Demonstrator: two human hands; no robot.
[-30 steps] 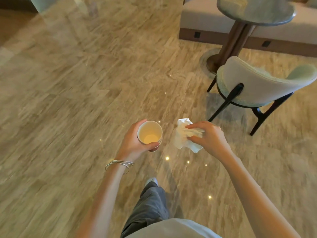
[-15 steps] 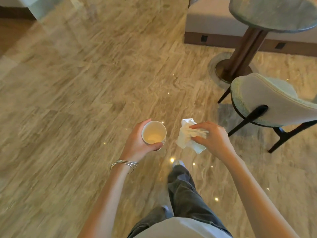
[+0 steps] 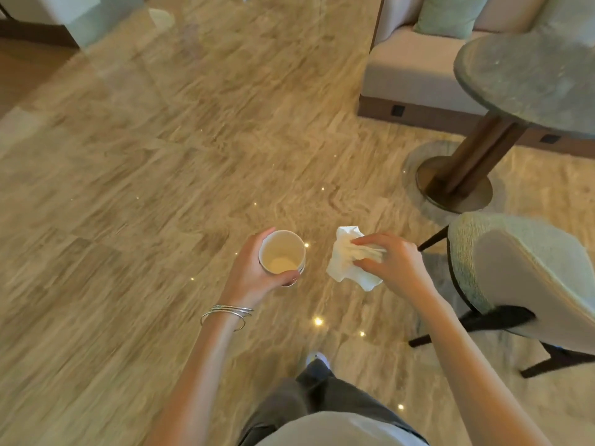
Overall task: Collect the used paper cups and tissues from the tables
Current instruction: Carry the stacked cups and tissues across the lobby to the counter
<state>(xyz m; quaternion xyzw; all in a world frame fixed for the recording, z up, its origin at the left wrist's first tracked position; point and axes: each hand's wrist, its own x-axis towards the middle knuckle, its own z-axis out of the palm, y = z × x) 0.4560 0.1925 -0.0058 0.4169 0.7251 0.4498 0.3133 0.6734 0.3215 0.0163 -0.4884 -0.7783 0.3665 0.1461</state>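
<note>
The left hand (image 3: 254, 272) holds a paper cup (image 3: 281, 257) upright, with the fingers round its far side and the thumb across its near side. The cup's mouth faces up and a pale patch shows at the bottom inside. A second rim seems to show under the thumb, but I cannot tell whether this is one cup or a stack. Thin silver bangles (image 3: 227, 313) circle the left wrist.

Just right of the cup, and not touching it, the right hand (image 3: 396, 263) pinches a crumpled white tissue (image 3: 346, 259) between curled fingertips and thumb. Most of the tissue hangs free to the left of and below the fingers. Both cup and tissue are held in the air over the glossy beige stone floor (image 3: 128, 188), in the near middle of the scene.

To the right stands a pale green upholstered chair (image 3: 521, 272) on dark legs, near the right hand but apart from it. Farther right is a round grey-green stone worktop (image 3: 531, 78) on a brown pedestal with a disc base (image 3: 454, 185). Behind it, a beige bench seat (image 3: 415, 69) carries a pale green cushion (image 3: 450, 14).

At the near edge, a grey trouser leg (image 3: 315, 391) and the tip of a light shoe (image 3: 317, 358) point forward.
</note>
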